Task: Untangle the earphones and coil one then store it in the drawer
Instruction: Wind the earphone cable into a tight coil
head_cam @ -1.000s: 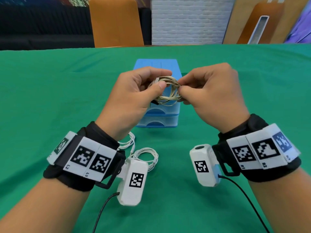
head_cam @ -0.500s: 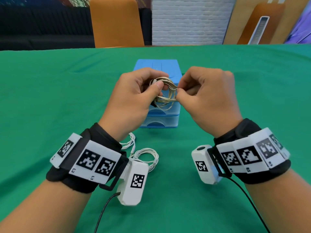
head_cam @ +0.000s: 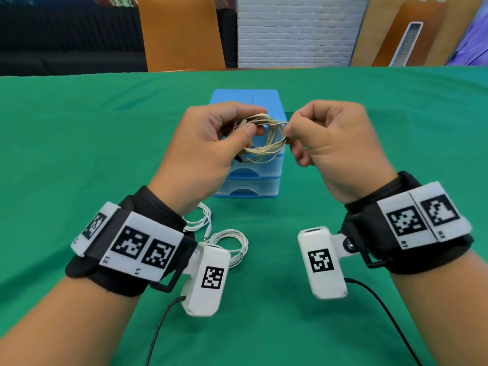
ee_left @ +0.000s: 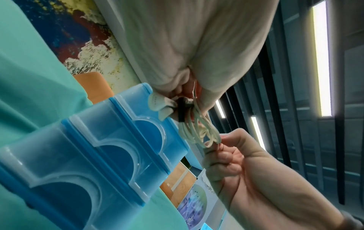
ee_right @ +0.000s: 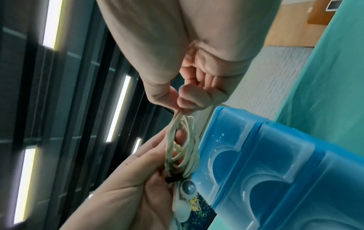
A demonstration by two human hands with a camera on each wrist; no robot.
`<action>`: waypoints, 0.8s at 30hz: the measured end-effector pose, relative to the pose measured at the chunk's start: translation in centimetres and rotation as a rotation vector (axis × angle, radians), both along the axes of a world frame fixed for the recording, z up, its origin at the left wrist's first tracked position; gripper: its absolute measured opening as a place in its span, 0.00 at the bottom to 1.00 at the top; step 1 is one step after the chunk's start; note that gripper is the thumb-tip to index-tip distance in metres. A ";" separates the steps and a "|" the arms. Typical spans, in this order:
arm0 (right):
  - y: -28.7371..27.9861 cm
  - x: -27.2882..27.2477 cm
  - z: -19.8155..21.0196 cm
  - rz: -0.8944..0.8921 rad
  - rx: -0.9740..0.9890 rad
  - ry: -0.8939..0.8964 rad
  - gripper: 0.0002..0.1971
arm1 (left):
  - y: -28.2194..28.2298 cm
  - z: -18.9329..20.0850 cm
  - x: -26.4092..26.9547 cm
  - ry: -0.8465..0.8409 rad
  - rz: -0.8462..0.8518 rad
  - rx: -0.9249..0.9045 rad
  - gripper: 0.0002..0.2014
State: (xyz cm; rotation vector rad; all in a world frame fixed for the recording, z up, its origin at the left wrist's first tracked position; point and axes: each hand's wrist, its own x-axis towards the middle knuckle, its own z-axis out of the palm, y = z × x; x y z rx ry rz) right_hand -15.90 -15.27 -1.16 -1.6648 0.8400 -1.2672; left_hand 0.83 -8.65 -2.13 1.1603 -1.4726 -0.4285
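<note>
Both hands are raised above the green cloth-covered table, in front of the blue plastic drawer unit with translucent drawer fronts, which serves here as the landmark. The left hand has its thumb and fingers closed on one side of the cream-coloured coiled earphone cable, holding the loops together where a dark band sits. The right hand, fingers curled, pinches the opposite side of the same coil between thumb and forefinger. The coil hangs in the air between the two hands, directly in front of the drawer unit's upper part, apart from the table. All drawers look closed. On the table nearer the person than the drawer unit, partly hidden under the left wrist, lies a white earphone cable in loose loops
</note>
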 end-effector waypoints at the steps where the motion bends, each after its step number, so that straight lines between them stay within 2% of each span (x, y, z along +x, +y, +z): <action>1: -0.1 0.0 -0.1 0.000 0.013 -0.026 0.09 | 0.0 0.0 0.0 -0.018 0.001 -0.003 0.12; 4: -0.1 0.0 -0.2 0.002 0.042 -0.072 0.09 | -0.1 0.0 0.1 -0.064 0.018 -0.026 0.12; 6: -0.1 -0.2 0.0 -0.002 0.025 -0.038 0.06 | -0.1 0.0 0.1 -0.072 0.032 -0.041 0.13; 8: 0.1 -0.4 0.0 -0.064 -0.132 0.112 0.04 | -0.1 0.1 0.3 -0.097 0.060 -0.053 0.13; 11: 0.1 -0.3 -0.5 -0.223 -0.464 0.472 0.01 | -0.1 -0.2 0.3 -0.195 0.125 -0.062 0.14; 14: -0.1 -0.2 -0.9 -0.282 -0.517 0.609 0.03 | -0.1 -0.7 -0.2 -0.274 0.163 -0.067 0.15; 17: -0.1 -0.5 -0.6 -0.287 -0.520 0.562 0.03 | -0.1 -0.8 -0.2 -0.287 0.172 -0.081 0.15; 20: 0.3 -0.6 0.0 -0.204 -0.412 0.387 0.01 | -0.1 -0.6 0.2 -0.302 0.185 -0.097 0.15; 22: 0.5 -0.4 0.4 -0.096 -0.206 0.263 0.03 | -0.1 -0.6 0.3 -0.323 0.187 -0.112 0.15; 24: 0.6 -0.3 0.7 0.054 0.089 0.145 0.06 | -0.1 -0.5 0.3 -0.337 0.181 -0.128 0.15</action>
